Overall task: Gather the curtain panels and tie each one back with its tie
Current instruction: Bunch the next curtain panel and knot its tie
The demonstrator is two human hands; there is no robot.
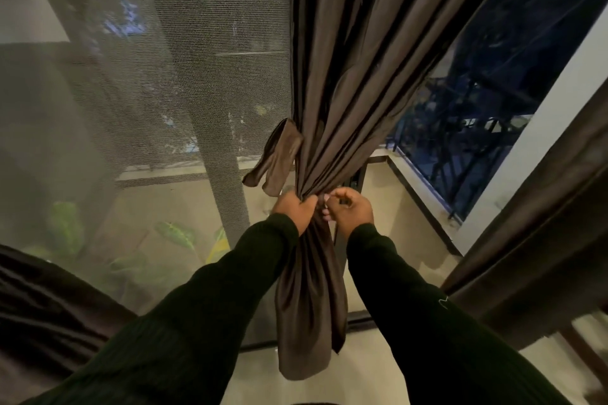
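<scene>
A brown curtain panel (355,76) hangs in the middle, bunched into a narrow waist at hand height, with its lower part (309,306) hanging loose below. My left hand (294,209) grips the bunched fabric from the left. My right hand (348,209) pinches at the same waist from the right, fingers curled; what it pinches is too small to tell apart from the fabric. A brown tie strip (276,158) sticks up and out to the left of the bunch, its two ends free.
A grey mesh screen (148,76) covers the window on the left, with green plants (65,227) behind it. Another brown curtain panel (543,240) hangs at the right, and dark fabric (49,306) lies at lower left. A balcony railing (460,141) shows outside.
</scene>
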